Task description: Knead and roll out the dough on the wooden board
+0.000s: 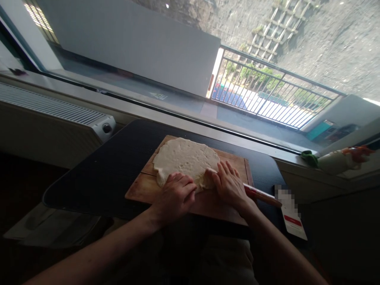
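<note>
A broad sheet of pale dough (187,156) lies on a wooden board (139,189). My left hand (178,192) rests at the dough's near edge, its fingers curled onto it. To its right, my right hand (230,183) lies over a slim rolling pin (263,194) with red on it, fingers over the top and thumb on the near side. The pin sticks out past the board's right edge; its middle is hidden under that hand. Between both hands a bit of the dough is raised and bunched.
A black table (97,166) with rounded corners carries the board. On its right side lies a phone (293,223), partly blurred out. Behind the table run a windowsill (237,140) and a white radiator (59,105). A pale vase-like item (334,162) stands at the right.
</note>
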Available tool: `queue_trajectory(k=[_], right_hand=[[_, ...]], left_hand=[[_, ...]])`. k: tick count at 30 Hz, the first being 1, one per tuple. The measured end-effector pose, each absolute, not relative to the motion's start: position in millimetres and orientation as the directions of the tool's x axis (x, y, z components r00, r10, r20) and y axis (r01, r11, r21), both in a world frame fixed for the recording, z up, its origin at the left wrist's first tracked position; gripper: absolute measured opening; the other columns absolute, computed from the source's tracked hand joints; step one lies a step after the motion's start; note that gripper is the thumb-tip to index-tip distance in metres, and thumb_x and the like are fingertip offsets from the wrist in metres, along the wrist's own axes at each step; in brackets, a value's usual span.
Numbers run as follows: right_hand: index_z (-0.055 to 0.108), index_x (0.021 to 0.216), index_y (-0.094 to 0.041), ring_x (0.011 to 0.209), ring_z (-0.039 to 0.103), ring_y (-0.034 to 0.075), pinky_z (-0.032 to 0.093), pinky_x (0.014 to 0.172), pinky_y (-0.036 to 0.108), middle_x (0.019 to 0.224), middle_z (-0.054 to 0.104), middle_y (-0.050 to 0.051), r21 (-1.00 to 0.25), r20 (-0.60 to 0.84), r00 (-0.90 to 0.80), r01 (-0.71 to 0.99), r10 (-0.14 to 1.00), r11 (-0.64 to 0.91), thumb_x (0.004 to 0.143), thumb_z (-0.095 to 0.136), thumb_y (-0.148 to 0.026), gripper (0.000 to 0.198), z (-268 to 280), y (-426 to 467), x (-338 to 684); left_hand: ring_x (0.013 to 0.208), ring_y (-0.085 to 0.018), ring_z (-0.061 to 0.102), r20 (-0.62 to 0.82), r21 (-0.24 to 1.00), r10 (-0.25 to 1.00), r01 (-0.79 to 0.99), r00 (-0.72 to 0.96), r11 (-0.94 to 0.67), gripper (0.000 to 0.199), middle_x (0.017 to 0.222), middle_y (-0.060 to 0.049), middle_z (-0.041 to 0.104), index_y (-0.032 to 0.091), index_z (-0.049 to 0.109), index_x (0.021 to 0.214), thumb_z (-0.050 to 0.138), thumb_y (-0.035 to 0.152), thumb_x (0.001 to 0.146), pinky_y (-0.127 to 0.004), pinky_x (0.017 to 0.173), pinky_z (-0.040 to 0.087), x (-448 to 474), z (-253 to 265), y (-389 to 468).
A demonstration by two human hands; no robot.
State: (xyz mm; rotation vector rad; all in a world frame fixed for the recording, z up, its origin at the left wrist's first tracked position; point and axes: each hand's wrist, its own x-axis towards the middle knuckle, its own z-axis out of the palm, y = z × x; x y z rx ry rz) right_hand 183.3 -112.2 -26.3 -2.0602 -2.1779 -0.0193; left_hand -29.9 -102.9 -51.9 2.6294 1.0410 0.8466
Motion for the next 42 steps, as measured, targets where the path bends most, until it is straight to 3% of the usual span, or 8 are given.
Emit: queue_trajectory(k=[3,9,16,21,25,29,37,42], right_hand=[[0.040,0.139,-0.012,0.140,0.020,0.026,0.025,0.110,0.045,0.149,0.031,0.013,-0.101,0.100,0.027,0.995,0.995,-0.017,0.097,0.021,-0.043,0.055,-24,-91,188],[0.024,0.146,-0.010,0.142,0.014,0.021,0.020,0.114,0.040,0.153,0.021,0.010,-0.059,0.127,-0.266,0.960,0.956,0.275,0.095,0.032,-0.034,0.057,-41,-163,177],[0.036,0.141,-0.008,0.141,0.015,0.029,0.020,0.111,0.048,0.151,0.024,0.016,-0.149,0.050,0.117,0.983,0.992,-0.109,0.097,0.018,-0.046,0.061,-24,-70,201],[0.030,0.144,-0.007,0.142,0.011,0.023,0.019,0.114,0.042,0.152,0.024,0.013,-0.109,0.151,-0.143,0.981,0.978,0.160,0.095,0.029,-0.042,0.060,-40,-140,180],[0.027,0.145,-0.009,0.142,0.008,0.021,0.018,0.114,0.042,0.153,0.021,0.011,-0.094,0.192,-0.186,0.974,0.964,0.207,0.096,0.028,-0.038,0.057,-46,-147,178],[0.036,0.140,-0.001,0.141,0.012,0.029,0.020,0.112,0.047,0.151,0.023,0.019,-0.151,0.141,0.088,0.986,0.986,-0.066,0.097,0.020,-0.044,0.063,-29,-80,198],[0.028,0.145,-0.012,0.142,0.009,0.022,0.018,0.115,0.040,0.152,0.025,0.009,-0.111,0.229,-0.220,0.962,0.948,0.250,0.094,0.035,-0.045,0.061,-44,-131,189],[0.039,0.139,-0.010,0.141,0.011,0.029,0.018,0.111,0.050,0.151,0.026,0.016,-0.112,0.259,-0.027,0.992,0.965,0.058,0.094,0.031,-0.049,0.060,-37,-73,215]], left_hand=[[0.095,-0.022,0.050,0.461,0.359,0.670,0.569,0.582,-0.740,0.020,0.093,-0.004,0.060,0.021,0.065,0.095,0.048,0.017,0.085,-0.044,0.095,0.033,-30,-51,-103],[0.094,-0.021,0.051,0.458,0.361,0.671,0.568,0.583,-0.740,0.020,0.093,-0.004,0.060,0.021,0.065,0.095,0.050,0.016,0.083,-0.043,0.097,0.033,-29,-51,-104],[0.092,-0.019,0.055,0.459,0.361,0.673,0.570,0.580,-0.738,0.019,0.091,-0.003,0.063,0.021,0.065,0.089,0.047,0.018,0.085,-0.043,0.098,0.032,-32,-46,-96],[0.098,-0.020,0.058,0.506,0.349,0.709,0.635,0.492,-0.690,0.024,0.100,-0.005,0.066,0.018,0.065,0.093,0.042,0.021,0.087,-0.039,0.097,0.035,-16,-24,-18],[0.113,-0.019,0.054,0.256,0.302,0.707,0.640,0.659,-0.707,0.035,0.124,-0.007,0.060,0.018,0.060,0.115,0.040,0.022,0.086,-0.031,0.098,0.036,20,-17,46],[0.115,-0.020,0.054,-0.001,0.258,0.690,0.667,0.723,-0.699,0.042,0.128,-0.006,0.059,0.023,0.055,0.123,0.044,0.026,0.083,-0.031,0.096,0.038,47,-12,73],[0.077,-0.019,0.061,-0.190,0.241,0.644,0.671,0.741,-0.701,0.030,0.089,-0.005,0.070,0.019,0.069,0.092,0.054,0.029,0.068,-0.026,0.068,0.043,50,17,95],[0.067,-0.015,0.056,-0.273,0.257,0.620,0.677,0.735,-0.689,0.028,0.077,-0.001,0.066,0.019,0.067,0.086,0.057,0.032,0.064,-0.023,0.057,0.039,52,22,100]])
